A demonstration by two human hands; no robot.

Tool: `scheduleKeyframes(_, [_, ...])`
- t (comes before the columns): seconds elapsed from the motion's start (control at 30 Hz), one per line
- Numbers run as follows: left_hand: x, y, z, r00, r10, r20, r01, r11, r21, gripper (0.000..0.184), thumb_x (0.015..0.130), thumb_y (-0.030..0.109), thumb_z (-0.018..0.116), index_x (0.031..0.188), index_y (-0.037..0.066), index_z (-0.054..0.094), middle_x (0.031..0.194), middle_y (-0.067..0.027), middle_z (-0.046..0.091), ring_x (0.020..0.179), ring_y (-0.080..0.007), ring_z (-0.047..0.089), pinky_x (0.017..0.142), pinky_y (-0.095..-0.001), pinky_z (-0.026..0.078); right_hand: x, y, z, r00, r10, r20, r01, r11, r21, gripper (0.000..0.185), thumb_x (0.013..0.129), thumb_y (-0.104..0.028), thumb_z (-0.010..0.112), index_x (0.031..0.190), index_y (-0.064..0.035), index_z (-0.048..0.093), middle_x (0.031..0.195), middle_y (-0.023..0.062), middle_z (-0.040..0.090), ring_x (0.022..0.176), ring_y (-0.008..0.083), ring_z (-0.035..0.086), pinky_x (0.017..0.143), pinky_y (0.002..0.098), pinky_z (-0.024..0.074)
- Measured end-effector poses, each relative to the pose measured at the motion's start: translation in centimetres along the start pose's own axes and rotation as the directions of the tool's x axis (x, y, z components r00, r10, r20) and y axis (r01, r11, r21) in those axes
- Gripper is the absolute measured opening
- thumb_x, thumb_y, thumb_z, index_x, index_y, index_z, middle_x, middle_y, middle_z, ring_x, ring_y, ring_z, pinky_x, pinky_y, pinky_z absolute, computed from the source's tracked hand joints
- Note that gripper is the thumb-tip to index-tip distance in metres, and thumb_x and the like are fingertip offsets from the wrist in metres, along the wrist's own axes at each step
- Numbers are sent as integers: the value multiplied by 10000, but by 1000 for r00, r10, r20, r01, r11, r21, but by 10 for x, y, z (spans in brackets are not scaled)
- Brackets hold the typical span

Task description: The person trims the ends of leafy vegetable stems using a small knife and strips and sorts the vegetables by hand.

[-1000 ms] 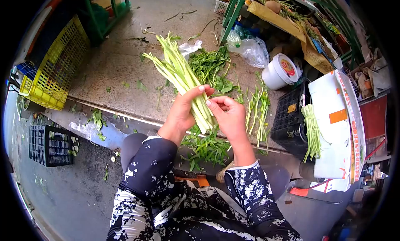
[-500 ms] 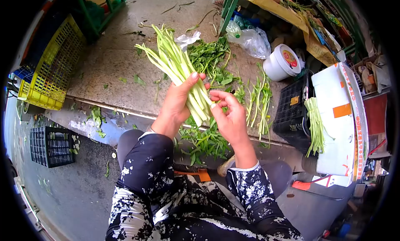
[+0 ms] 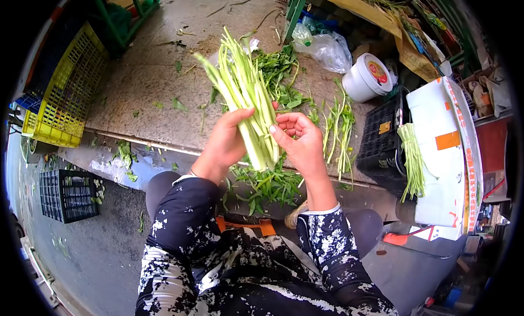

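Note:
A bundle of pale green vegetable stalks (image 3: pixel 245 92) is held above the step, its cut ends pointing toward me. My left hand (image 3: pixel 228 138) wraps around it from the left, thumb across the front. On the other side, my right hand (image 3: pixel 299 141) has its fingers curled, with thumb and fingertips pinching at the bundle's right edge. Beneath the hands lies a heap of loose green leaves (image 3: pixel 265 187). Behind the bundle is a pile of darker leafy greens (image 3: pixel 278 70), and several loose leafy stems (image 3: pixel 339 130) lie to the right.
A black crate (image 3: pixel 379 141) and a white foam box (image 3: pixel 431 114) stand at right, with another stalk bundle (image 3: pixel 411 163) against the box. Beyond are a white bucket (image 3: pixel 367 78) and clear plastic bags (image 3: pixel 330 51). Leftward are a yellow crate (image 3: pixel 68 86) and a black basket (image 3: pixel 68 196).
The bundle has turned more upright, its tops shifting right. My left hand has moved slightly left and down, and its thumb has slid lower. My right hand stays at the bundle's right side.

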State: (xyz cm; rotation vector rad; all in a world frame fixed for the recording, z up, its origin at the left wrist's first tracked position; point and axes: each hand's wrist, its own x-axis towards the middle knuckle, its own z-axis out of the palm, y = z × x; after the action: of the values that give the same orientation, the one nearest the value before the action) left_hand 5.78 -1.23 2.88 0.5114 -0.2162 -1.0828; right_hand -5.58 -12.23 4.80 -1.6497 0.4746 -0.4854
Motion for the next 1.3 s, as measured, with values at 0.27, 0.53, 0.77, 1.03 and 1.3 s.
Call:
scheduleKeyframes(0.27, [0, -3, -9, 991, -114, 77, 122, 985, -118, 623, 676, 139, 406, 1251, -93, 341, 1241, -226, 453, 1129, -330, 473, 999, -428, 355, -7, 6, 8, 960, -266, -82, 221, 907, -360, 214, 725, -89, 691, 924, -53, 618, 860, 29, 587, 714, 104, 566, 640, 225, 474])
scheduleKeyframes(0.53, [4, -8, -11, 997, -73, -36, 69, 992, -110, 601, 665, 127, 383, 1225, -91, 373, 1186, -218, 500, 1086, -312, 498, 989, -408, 358, -11, -6, 17, 878, -471, 79, 388, 606, -695, 124, 666, -148, 693, 774, -108, 646, 842, 36, 559, 729, 226, 587, 605, 335, 482])
scheduleKeyframes(0.77, [7, -12, -17, 988, 53, -145, -51, 999, 20, 403, 815, 142, 522, 1160, -56, 458, 1092, -167, 560, 983, -249, 563, 886, -366, 450, -13, -8, 25, 891, -452, 45, 348, 616, -706, 102, 668, -127, 676, 733, -84, 611, 933, 61, 564, 764, 252, 590, 662, 369, 474])
scheduleKeyframes(1.03, [5, -10, -14, 941, 118, -316, -99, 992, 75, 277, 757, 81, 677, 971, 8, 517, 845, -88, 579, 789, -192, 585, 682, -338, 516, -26, 7, 28, 870, -479, 113, 464, 722, -513, 174, 661, -55, 636, 778, -32, 510, 1041, 135, 537, 932, 305, 549, 785, 386, 454])
scheduleKeyframes(1.3, [-5, -14, 1, 903, 270, -335, -280, 960, 19, 361, 780, 69, 623, 1102, 8, 472, 920, -86, 572, 852, -184, 562, 795, -324, 473, -32, 43, 73, 852, 127, -507, 165, 855, 491, 445, 929, -359, 341, 1205, -12, 381, 1210, 128, 407, 1145, 212, 380, 968, 363, 301])
